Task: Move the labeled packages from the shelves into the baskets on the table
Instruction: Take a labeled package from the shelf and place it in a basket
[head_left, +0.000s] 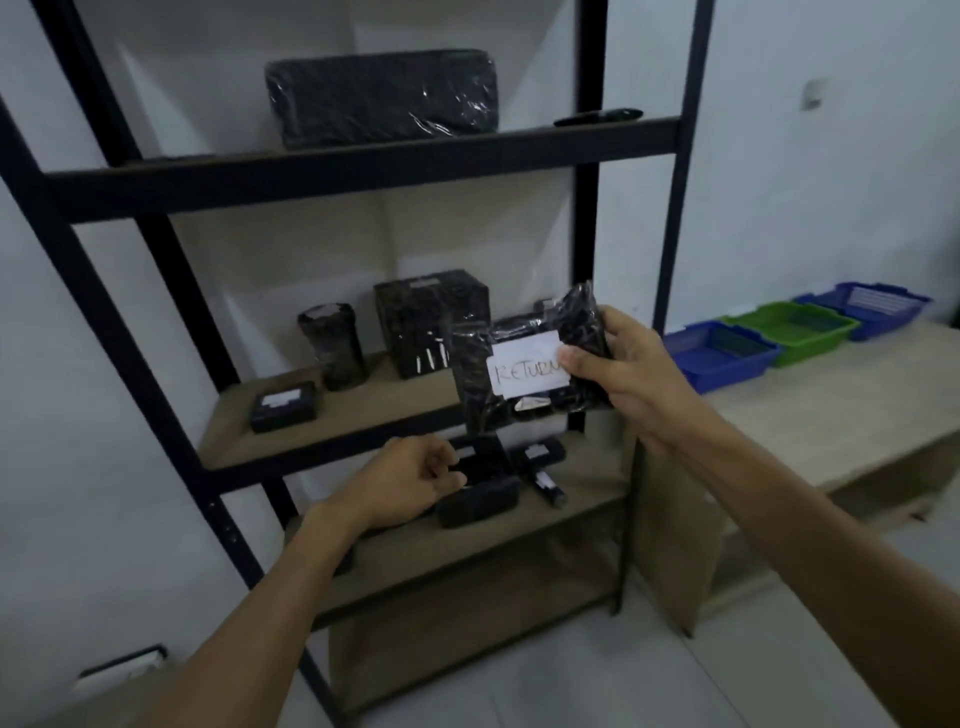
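My right hand (621, 374) holds up a black plastic-wrapped package (498, 395) in front of the shelf unit; its white label reads "RETURN". My left hand (410, 480) reaches onto the lower shelf, fingers curled on a dark flat package (480, 501) lying there. More black wrapped packages stand on the shelves: a long one (382, 96) on top, a box (431, 322), a cylinder (332, 345) and a small flat case (284, 406) on the middle shelf. On the table at the right sit a blue basket (717, 353), a green basket (792, 327) and another blue basket (865, 306).
The black metal shelf unit (363, 171) fills the centre, with wooden boards. Small dark items (543, 467) lie on the lower shelf. A dark object (597, 117) rests on the top shelf's right end. The wooden table (831, 415) stands right of the shelves, against the white wall.
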